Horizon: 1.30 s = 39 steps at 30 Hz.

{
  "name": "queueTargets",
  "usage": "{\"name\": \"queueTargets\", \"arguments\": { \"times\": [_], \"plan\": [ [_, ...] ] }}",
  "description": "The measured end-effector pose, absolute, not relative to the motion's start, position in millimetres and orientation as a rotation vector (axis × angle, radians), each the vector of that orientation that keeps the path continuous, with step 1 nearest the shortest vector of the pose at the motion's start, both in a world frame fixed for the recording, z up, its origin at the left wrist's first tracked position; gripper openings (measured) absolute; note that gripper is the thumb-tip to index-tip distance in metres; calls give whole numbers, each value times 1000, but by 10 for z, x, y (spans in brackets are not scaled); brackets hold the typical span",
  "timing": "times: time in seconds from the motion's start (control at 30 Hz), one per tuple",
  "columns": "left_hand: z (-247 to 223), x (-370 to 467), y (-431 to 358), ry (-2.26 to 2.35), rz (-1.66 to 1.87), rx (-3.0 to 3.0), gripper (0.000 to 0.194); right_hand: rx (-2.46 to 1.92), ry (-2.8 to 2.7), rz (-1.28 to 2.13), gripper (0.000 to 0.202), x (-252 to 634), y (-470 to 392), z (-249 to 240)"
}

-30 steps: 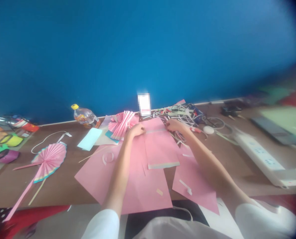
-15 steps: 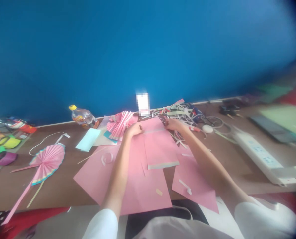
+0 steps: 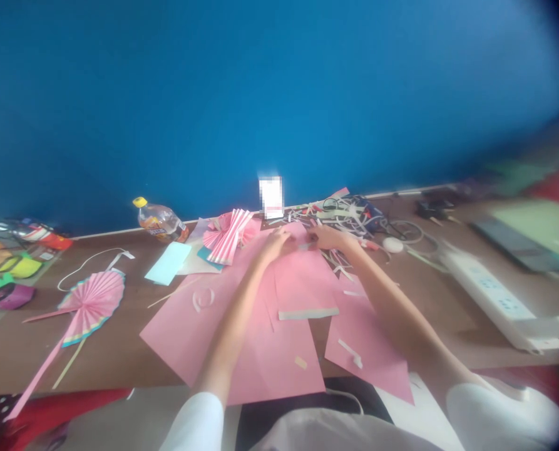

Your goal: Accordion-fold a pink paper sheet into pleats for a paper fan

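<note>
A pink paper sheet (image 3: 302, 285) lies in front of me on larger pink paper (image 3: 270, 369). A pale strip (image 3: 308, 313) runs along its near edge, and another pale strip (image 3: 302, 247) crosses its far part, partly hidden by my fingers. My left hand (image 3: 277, 244) is over the left end of that far strip, fingers drawn together on the paper. At the strip's right end, my right hand (image 3: 325, 238) has its fingers pinched at the sheet's edge. The fingertips of both hands are small and blurred. Another pink piece (image 3: 368, 357) lies at the right, under my right forearm.
Left are a pleated pink fan (image 3: 94, 300), a light blue paper (image 3: 169, 263) and a leaning bottle (image 3: 159, 220). A folded striped fan (image 3: 230, 237) sits behind my left hand. Scraps and cables (image 3: 349, 213) heap at back right, beside a power strip (image 3: 492, 294).
My left hand has moved right along the far strip, closer to my right hand, and now covers part of it. The right hand stays nearly in place.
</note>
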<state>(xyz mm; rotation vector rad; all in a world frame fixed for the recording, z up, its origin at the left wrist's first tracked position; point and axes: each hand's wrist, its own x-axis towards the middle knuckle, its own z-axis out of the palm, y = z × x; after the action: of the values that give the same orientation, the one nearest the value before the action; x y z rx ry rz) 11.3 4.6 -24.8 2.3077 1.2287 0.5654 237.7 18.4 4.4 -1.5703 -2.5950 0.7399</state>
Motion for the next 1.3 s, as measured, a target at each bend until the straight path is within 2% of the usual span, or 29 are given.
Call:
{"name": "queueTargets", "arguments": {
  "times": [0.23,0.43,0.93,1.2,1.3],
  "plan": [
    [-269,142,63,1219,465,2300,25,-1427,-2514,806,12,2355,135,180],
    [-131,-6,60,1148,470,2157,31,-1351,-2278,1043,22,2407,105,268],
    [-73,-461,188,1085,367,1927,35,-1274,-2244,915,23,2543,135,329],
    [154,-589,92,829,249,1784,74,-1303,-2234,952,21,2527,131,335],
    [257,-488,51,827,257,1856,78,-1276,-2194,1064,22,2476,133,293]
  ]
}}
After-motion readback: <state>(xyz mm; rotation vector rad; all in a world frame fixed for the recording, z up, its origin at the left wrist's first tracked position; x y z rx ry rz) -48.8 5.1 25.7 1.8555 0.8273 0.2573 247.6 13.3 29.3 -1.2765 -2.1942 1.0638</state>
